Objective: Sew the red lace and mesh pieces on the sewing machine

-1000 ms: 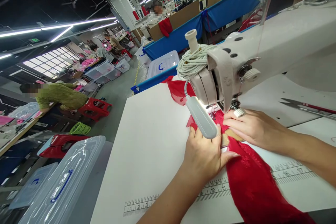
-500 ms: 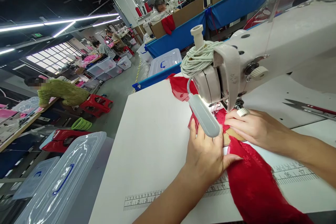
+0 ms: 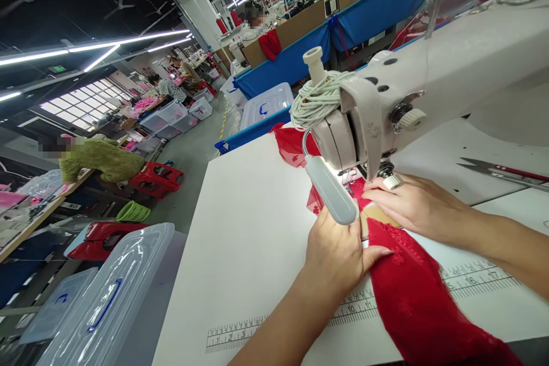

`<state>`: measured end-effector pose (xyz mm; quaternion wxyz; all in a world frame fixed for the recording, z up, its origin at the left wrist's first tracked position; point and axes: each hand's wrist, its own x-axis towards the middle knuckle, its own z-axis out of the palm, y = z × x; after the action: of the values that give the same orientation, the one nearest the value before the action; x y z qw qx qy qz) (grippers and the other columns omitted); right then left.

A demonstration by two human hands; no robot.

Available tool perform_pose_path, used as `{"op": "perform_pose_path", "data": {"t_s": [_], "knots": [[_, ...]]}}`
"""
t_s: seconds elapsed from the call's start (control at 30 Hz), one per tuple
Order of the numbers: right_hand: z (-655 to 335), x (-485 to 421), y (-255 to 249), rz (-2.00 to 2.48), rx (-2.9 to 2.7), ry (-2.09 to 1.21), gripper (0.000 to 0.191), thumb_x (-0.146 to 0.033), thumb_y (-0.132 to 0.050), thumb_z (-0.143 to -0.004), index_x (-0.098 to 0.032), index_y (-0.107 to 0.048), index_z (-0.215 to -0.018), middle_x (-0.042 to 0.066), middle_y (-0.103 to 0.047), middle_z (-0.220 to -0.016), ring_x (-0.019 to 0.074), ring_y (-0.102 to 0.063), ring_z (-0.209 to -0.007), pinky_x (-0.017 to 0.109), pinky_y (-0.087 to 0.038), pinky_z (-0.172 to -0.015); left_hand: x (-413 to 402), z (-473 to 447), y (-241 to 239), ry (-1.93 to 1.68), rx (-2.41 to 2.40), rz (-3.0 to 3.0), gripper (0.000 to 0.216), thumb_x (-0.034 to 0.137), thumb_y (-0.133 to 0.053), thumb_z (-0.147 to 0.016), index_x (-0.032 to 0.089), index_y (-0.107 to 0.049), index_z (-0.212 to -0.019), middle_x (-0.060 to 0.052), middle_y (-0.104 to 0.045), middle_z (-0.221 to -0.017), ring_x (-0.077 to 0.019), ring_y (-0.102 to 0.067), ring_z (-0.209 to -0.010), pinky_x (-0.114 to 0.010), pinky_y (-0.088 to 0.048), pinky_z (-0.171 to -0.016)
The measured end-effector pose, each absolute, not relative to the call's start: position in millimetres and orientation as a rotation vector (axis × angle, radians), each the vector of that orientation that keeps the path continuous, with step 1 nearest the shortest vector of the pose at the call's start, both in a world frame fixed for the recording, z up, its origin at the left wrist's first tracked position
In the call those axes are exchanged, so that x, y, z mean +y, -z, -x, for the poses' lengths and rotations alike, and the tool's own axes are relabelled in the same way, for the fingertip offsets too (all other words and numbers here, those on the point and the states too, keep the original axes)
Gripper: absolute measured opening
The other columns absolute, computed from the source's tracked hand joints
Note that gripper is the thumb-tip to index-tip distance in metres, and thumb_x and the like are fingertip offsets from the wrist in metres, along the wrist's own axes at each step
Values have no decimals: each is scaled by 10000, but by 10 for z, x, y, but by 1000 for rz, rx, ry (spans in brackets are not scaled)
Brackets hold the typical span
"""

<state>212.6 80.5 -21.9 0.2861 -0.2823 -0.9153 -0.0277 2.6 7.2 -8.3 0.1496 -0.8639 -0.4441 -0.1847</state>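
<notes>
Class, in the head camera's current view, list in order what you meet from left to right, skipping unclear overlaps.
Person in green top → red stool → lidded box beyond the table → left hand → right hand → metal snips.

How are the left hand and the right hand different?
The left hand has its thumb out over the red cloth; the right hand has its fingers close together. The grey lamp partly hides the left hand, not the right hand. Both are bare.
</notes>
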Motion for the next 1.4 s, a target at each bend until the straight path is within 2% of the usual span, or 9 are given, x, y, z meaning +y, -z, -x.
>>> {"op": "perform_pose_path", "data": {"t_s": [0.1,0.27,0.47,0.67,0.87,1.03,1.23,1.4], "knots": [[-2117,780,231,771,-2425,84,319,-64,-453,-905,-219,-700,-1035,79,-727,-1019,216,-643,-855,307,-479,-606,83,-42,97,591,-1268,2497,770,700,-302,-1034,45,-657,-1229,-200,-710,-1154,-281,-708,-992,-336,-591,-770],[-2093,716,278,784,-2284,113,348,-85,-411,-964,-221,-727,-1013,90,-746,-1045,236,-637,-896,335,-472,-601,72,-57,99,626,-1248,2450,834,743,-304,-1009,25,-640,-1267,-211,-708,-1150,-301,-707,-997,-355,-590,-790],[-2087,684,257,599,-2315,-12,333,-63,-431,-947,-196,-721,-1046,88,-768,-1103,236,-675,-968,377,-526,-795,2,-86,63,598,-1251,2388,821,689,-203,-1047,41,-634,-1309,-201,-718,-1181,-300,-702,-1029,-392,-566,-878],[-2111,703,310,589,-2312,-22,301,-74,-431,-975,-203,-697,-1032,57,-784,-1010,202,-693,-891,349,-486,-778,-32,-101,54,497,-1237,2340,832,724,-254,-1029,42,-659,-1281,-207,-725,-1189,-330,-692,-1052,-480,-518,-983],[-2095,710,325,617,-2303,45,307,-46,-429,-942,-213,-686,-932,56,-785,-954,199,-686,-835,348,-457,-740,-18,-104,34,536,-1208,2367,819,690,-235,-1046,26,-653,-1283,-218,-727,-1163,-321,-688,-1023,-471,-509,-975],[-2084,717,333,623,-2306,82,302,-42,-426,-940,-206,-677,-906,56,-782,-946,196,-668,-800,350,-448,-734,-25,-91,54,505,-1208,2376,832,714,-290,-1028,10,-657,-1275,-236,-715,-1191,-333,-679,-1050,-474,-512,-974],[-2093,756,378,658,-2328,54,294,-39,-449,-904,-218,-681,-932,63,-775,-996,219,-685,-913,353,-468,-775,0,-89,63,488,-1261,2395,821,727,-338,-1013,27,-640,-1317,-229,-707,-1232,-349,-669,-1085,-497,-515,-990],[-2100,770,294,709,-2393,-37,283,-64,-444,-912,-233,-669,-887,59,-761,-937,229,-689,-957,358,-490,-793,14,-74,59,449,-1317,2426,812,731,-352,-1006,52,-613,-1366,-229,-683,-1287,-363,-646,-1167,-497,-537,-982]]}}
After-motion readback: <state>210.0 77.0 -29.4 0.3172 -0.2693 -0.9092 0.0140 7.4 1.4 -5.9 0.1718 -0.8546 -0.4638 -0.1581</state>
